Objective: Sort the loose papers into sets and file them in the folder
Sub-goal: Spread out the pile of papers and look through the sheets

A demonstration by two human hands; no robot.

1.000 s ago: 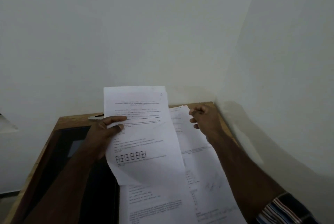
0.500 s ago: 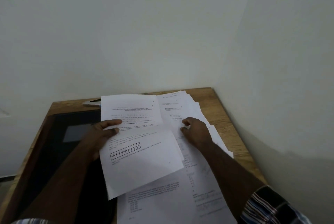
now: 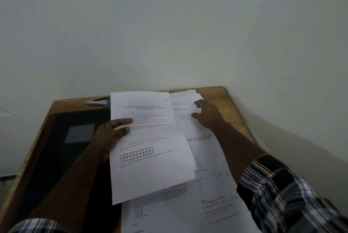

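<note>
Now left hand (image 3: pixel 111 135) gripping sheet (image 3: pixel 150 150), right hand (image 3: pixel 206 115) on fanned papers (image 3: pixel 185 101)

left hand (image 3: pixel 111 135) grips printed sheet (image 3: pixel 150 146) by its left edge, thumb on top | right hand (image 3: pixel 206 116) rests on fanned papers (image 3: pixel 185 101) at far right | black folder (image 3: pixel 62 148) left on wooden table (image 3: pixel 235 112) | stapler (image 3: pixel 98 100) at far edge

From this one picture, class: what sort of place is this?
Probably a study or office corner: a wooden desk against plain walls, printed papers spread on it, a stapler, a dark folder.
</note>
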